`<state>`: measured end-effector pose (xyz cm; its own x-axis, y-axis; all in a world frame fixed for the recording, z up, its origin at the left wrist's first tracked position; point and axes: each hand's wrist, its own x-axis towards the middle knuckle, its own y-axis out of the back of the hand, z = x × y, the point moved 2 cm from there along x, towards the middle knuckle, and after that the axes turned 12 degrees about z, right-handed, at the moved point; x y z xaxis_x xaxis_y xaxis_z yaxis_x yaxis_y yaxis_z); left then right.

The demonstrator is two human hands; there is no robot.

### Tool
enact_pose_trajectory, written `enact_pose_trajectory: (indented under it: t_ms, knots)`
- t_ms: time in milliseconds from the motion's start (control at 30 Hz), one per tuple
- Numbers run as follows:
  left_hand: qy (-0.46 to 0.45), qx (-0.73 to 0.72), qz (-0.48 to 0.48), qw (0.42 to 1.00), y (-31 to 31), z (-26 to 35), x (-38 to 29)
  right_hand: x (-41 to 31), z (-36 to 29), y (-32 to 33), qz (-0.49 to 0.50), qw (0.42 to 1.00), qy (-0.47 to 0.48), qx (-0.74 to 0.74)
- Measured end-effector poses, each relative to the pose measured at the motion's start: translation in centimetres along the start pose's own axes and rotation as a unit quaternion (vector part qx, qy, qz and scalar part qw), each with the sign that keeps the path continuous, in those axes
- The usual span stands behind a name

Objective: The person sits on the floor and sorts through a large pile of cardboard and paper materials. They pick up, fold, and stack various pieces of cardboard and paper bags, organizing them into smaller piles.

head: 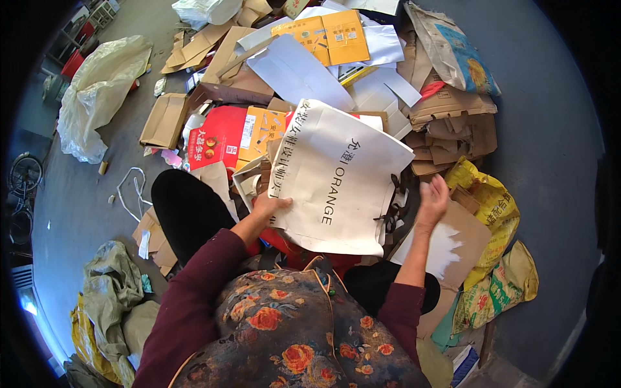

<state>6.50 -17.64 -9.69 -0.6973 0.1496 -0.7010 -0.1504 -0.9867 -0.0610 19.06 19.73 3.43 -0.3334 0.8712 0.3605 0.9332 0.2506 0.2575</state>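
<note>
A flattened white paper shopping bag [335,179] with black lettering lies tilted in front of me, above my lap. My left hand [268,209] grips its left edge, the thumb on top and the fingers hidden beneath. Black ribbon ties [388,220] hang from the bag's right edge. To the right of the bag, my right hand [433,201] is raised, apart from it and holding nothing, its fingers slightly blurred. Under the bag's left side, a white open box [246,182] partly shows. A red printed carton [218,136] and an orange printed carton [262,128] lie just beyond.
Flattened white card [301,72] and another orange carton [322,36] top the heap ahead. Stacked brown cardboard [453,126] and a woven sack [451,48] stand at right, with yellow sacks [492,218] nearer. Clear plastic sheeting [104,92] and a white strap [136,194] lie left.
</note>
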Motion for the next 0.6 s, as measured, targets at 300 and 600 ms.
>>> enact_pose_trajectory:
  t_ms: [300, 600]
  knots:
    - [-0.245, 0.439, 0.203, 0.841, -0.1, 3.3, -1.0, -14.7, 1.0, -12.4, -0.368, 0.848, 0.066, -0.375]
    - [-0.049, 0.451, 0.158, 0.877, -0.9, -0.4, 7.3, -15.3, 5.9, -15.7, -0.445, 0.796, 0.001, -0.411]
